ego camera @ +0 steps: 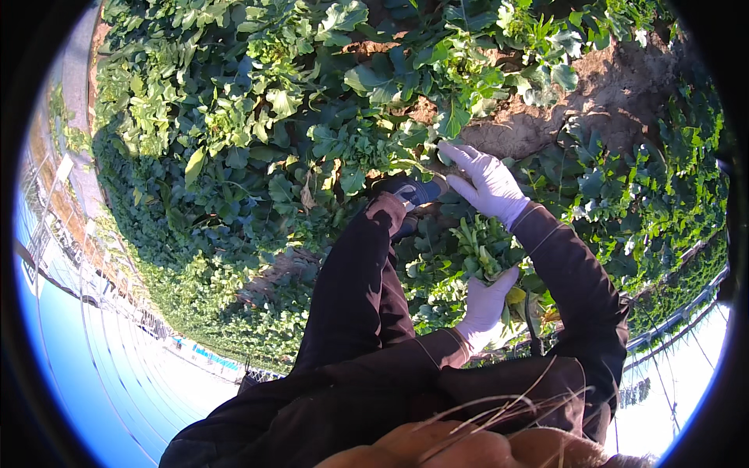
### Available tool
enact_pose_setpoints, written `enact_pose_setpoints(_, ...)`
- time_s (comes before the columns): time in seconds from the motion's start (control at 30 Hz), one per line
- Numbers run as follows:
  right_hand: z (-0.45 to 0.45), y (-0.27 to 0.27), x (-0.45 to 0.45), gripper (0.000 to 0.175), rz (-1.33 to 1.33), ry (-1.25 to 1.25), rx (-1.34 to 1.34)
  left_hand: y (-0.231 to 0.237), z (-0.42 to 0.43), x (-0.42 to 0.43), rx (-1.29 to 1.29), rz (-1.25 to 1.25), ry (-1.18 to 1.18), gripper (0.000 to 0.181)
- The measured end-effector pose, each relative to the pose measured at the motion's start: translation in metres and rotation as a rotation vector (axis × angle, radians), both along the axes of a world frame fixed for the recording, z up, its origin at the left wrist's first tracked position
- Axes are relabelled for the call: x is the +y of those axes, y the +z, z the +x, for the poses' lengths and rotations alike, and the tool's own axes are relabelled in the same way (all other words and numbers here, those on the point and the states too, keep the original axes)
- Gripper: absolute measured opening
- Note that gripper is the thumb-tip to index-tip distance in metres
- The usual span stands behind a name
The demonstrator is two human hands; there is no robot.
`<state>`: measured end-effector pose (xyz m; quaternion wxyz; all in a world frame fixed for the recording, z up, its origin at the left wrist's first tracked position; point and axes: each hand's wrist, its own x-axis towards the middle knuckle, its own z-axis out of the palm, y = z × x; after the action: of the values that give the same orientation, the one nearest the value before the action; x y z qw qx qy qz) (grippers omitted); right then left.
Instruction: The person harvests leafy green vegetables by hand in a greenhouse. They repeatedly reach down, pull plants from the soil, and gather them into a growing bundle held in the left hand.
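Both my hands wear pale, thin gloves. My left hand [487,305] is closed around a bunch of leafy greens [483,248], held in front of my body to the right of my legs. Pale stem ends in the bunch point up and away from me. Farther out, my right hand [485,178] reaches forward with thumb and fingers apart. Its fingertips are beside a leafy green plant [418,161] growing in the bed, close to a thin pale stem. Whether a fingertip touches that stem I cannot tell.
Dense leafy crop plants [234,117] surround me. Dry bare soil [597,99] shows at the upper right. My shoe [418,192] stands among the leaves, just left of my right hand. Thin bent hoops or wires [667,380] and a paved strip [79,88] lie along the rim.
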<state>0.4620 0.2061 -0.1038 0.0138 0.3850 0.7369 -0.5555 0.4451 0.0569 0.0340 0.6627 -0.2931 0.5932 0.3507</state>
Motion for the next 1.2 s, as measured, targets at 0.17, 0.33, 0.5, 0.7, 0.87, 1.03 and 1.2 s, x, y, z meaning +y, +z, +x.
enact_pose_setpoints(0.17, -0.081, -0.031, 0.039, 0.062, 0.213, 0.135, -0.347, 0.012, 0.011, -0.010, -0.133, -0.151, 0.142, 0.027)
enact_pose_setpoints(0.33, -0.098, -0.059, 0.053, 0.035, 0.259, 0.114, -0.681, 0.007, 0.014, -0.022, -0.105, -0.152, 0.105, 0.020)
enact_pose_setpoints(0.5, -0.099, -0.055, 0.049, 0.024, 0.254, 0.055, -0.595, 0.003, 0.017, -0.027, -0.163, -0.203, 0.056, 0.017)
enact_pose_setpoints(0.7, -0.130, -0.049, 0.044, 0.036, 0.065, -0.064, 0.126, 0.003, 0.022, -0.026, -0.115, -0.120, 0.106, 0.027)
enact_pose_setpoints(0.87, -0.162, -0.053, 0.025, 0.037, 0.063, 0.107, 0.053, 0.004, 0.020, -0.041, -0.256, -0.040, 0.455, 0.044)
enact_pose_setpoints(1.03, -0.131, -0.034, 0.046, 0.042, -0.090, 0.114, 0.071, 0.010, 0.015, -0.022, -0.095, 0.023, 0.246, 0.038)
enact_pose_setpoints(1.2, 0.003, 0.020, 0.093, 0.027, -0.013, -0.068, -0.072, 0.013, -0.005, 0.003, -0.036, -0.022, 0.004, 0.027)
